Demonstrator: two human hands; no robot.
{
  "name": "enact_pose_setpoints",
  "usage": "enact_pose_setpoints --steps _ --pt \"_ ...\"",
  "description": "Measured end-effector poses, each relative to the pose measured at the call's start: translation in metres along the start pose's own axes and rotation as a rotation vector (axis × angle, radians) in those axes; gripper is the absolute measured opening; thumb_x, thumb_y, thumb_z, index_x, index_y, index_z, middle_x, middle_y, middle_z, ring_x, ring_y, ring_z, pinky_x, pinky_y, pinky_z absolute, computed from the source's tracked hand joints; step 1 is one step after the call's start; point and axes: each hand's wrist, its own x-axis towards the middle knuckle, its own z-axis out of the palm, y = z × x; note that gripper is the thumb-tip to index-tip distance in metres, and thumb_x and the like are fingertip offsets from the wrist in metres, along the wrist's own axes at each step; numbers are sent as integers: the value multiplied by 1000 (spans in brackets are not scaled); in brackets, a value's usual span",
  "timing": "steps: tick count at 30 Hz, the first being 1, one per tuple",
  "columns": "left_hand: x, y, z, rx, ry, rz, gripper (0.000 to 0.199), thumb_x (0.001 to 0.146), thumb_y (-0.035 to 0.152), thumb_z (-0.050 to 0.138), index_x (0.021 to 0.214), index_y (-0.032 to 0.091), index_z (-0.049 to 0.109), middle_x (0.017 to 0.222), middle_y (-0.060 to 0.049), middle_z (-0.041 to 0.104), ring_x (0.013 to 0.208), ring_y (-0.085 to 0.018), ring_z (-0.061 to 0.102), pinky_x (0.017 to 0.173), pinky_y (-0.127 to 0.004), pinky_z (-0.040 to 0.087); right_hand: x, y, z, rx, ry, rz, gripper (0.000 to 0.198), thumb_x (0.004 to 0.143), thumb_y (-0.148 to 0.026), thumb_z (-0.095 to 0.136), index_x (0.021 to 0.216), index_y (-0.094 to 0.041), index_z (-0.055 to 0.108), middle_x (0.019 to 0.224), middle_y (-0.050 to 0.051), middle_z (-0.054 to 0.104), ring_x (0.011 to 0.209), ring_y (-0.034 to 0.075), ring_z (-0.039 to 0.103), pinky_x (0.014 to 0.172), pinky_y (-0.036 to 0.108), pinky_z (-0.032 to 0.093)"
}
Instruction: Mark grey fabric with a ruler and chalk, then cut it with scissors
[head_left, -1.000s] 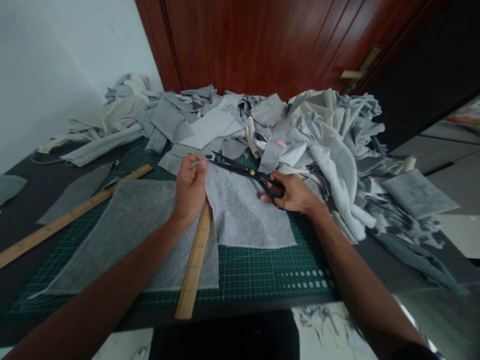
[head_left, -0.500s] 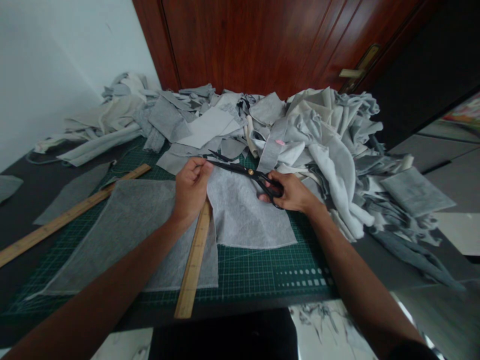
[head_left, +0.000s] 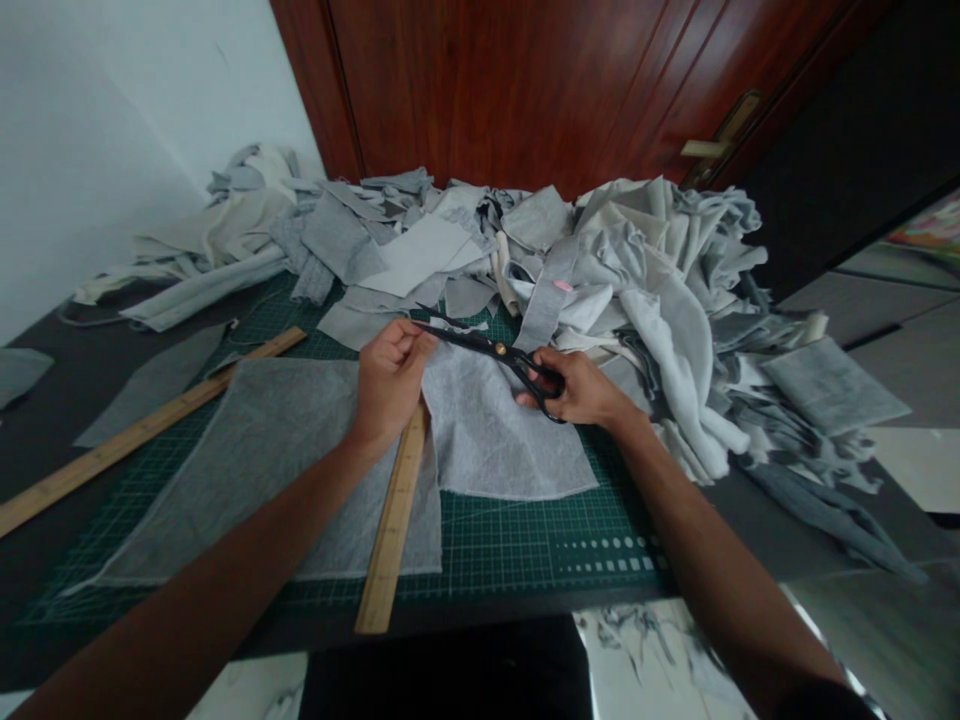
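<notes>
The left hand (head_left: 391,378) has moved a little right. It pinches the gray cloth (head_left: 510,440) on the green mat (head_left: 495,550), likely to keep it still for the scissors (head_left: 500,349) the right hand (head_left: 576,388) grips.

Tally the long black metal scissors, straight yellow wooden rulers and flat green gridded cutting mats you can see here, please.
Long black metal scissors, in the right hand: 1
Straight yellow wooden rulers: 2
Flat green gridded cutting mat: 1
Total: 4
</notes>
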Motion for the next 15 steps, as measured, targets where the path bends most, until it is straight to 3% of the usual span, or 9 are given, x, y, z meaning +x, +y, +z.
enact_pose_setpoints --steps 15 --pt "1 3 -1 80 19 -24 42 84 58 80 84 19 64 67 0 68 56 -13 61 50 -22 46 1 -2 3 44 49 -6 28 88 -39 71 77 -21 52 64 -5 49 57 11 42 57 26 29"
